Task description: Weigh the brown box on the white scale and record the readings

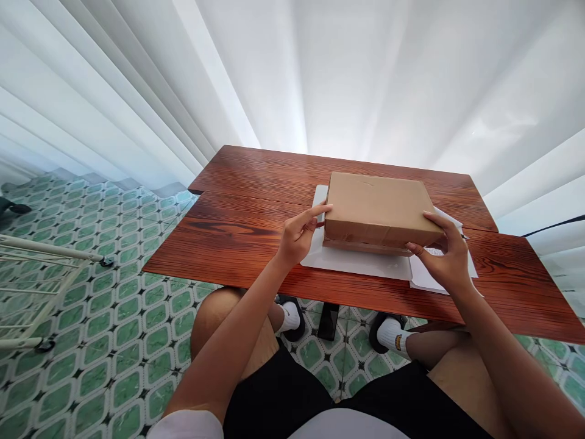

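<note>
my left hand (299, 235) and right hand (445, 256) clasp the cardboard box (379, 210) by its near corners, fingers curled on its sides. it sits shut on white sheets (356, 259), unopened on the wooden table (256, 201).

I sit at a reddish wooden table (256, 183) set against white curtains (347, 67). Under me runs a green and white tiled floor (109, 341), and a white wire rack (41, 274) stands off to my left.
</note>
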Available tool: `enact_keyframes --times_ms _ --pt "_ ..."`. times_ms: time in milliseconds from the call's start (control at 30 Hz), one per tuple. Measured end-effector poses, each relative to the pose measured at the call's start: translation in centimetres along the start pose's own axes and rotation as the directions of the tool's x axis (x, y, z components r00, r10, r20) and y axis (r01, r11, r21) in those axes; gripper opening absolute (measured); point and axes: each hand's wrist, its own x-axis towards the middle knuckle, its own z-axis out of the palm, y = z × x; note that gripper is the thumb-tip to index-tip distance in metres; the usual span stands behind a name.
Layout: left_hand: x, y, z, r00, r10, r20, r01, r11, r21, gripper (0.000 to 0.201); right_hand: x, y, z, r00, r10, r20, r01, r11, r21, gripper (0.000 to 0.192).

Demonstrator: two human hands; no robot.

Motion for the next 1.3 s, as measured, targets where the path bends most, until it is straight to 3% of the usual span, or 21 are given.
enact_keyframes --times_ms 767,967,1100,1167,1233,1300 --pt "-0.5 0.8 0.2 0.997 -0.008 -0.074 0.013 0.998 0.068 0.032 -0.7 -1.2 -0.2 0.998 -0.042 0.039 0.046 0.991 -0.125 0.068" --pt "-0.5 0.6 0.4 0.993 -0.058 -0.102 0.057 0.998 -0.014 0.031 -0.5 -0.9 -1.0 0.994 -0.040 0.105 0.072 0.942 -0.329 0.077" --pt "-0.5 0.9 0.5 0.980 -0.059 -0.191 0.072 0.996 0.060 0.027 -0.5 -0.6 -1.3 0.993 -0.108 -0.047 0.081 0.912 -0.403 0.065" --pt "-0.5 1.3 0.6 0.963 -0.012 -0.271 0.034 0.996 0.077 0.023 -0.5 -0.2 -1.3 0.945 -0.259 -0.198 0.162 0.900 -0.405 0.057" --pt "-0.5 1.8 0.6 0.936 0.076 -0.343 -0.046 0.995 0.093 0.018 -0.7 0.1 -1.1 0.841 -0.441 -0.313 0.290 0.857 -0.427 0.046" --pt "-0.6 2.4 0.6 0.906 0.179 -0.384 -0.136 0.981 0.137 0.014 -1.2 0.0 -0.8 0.759 -0.572 -0.311 0.424 0.797 -0.430 0.033"
